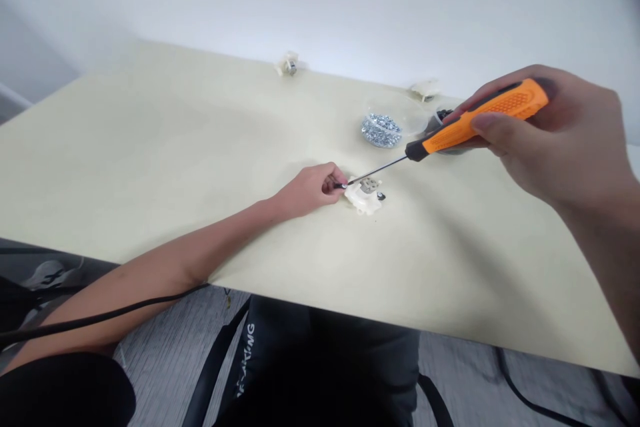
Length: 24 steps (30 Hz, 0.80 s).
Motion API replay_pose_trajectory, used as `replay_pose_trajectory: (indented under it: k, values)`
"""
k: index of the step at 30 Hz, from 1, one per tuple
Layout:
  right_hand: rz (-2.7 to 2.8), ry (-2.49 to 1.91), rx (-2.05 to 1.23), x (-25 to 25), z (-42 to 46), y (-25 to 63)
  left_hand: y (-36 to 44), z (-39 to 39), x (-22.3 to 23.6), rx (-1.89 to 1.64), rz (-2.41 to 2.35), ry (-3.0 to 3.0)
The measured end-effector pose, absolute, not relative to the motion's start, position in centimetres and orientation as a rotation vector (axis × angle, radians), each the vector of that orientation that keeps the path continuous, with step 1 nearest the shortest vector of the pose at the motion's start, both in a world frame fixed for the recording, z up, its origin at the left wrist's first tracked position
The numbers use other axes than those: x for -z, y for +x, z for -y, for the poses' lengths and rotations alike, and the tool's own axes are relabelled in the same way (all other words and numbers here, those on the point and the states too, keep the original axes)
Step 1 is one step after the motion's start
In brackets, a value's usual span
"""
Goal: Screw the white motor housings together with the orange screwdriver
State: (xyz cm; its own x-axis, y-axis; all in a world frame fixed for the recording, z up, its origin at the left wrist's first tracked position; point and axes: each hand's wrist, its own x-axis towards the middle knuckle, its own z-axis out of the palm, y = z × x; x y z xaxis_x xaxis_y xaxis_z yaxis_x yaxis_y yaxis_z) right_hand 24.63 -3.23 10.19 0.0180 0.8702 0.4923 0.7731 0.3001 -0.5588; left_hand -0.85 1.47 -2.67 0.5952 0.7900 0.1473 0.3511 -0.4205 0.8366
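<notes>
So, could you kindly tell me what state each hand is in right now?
Left hand: closed, fingers pinching a small screw at the white electrical socket.
Right hand: closed, holding an orange-handled screwdriver.

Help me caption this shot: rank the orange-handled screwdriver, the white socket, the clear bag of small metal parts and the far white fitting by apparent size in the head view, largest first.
1. Orange-handled screwdriver, though it is nearest the camera
2. White socket and clear bag of small metal parts: too alike to rank
3. Far white fitting, though it is farthest away
</notes>
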Motion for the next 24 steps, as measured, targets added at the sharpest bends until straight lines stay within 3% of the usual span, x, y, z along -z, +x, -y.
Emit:
replay_pose_trajectory:
  k: [3,24]
  values:
    - [1.755,-1.344,-0.312,-9.99,2.93,24.78,-0.87,-1.5,2.72,-0.68,-0.903,2.011]
    - [1.761,-1.399,-0.264,-9.81,2.66,24.8,-0.76,-1.56,2.92,-0.705,-0.887,1.979]
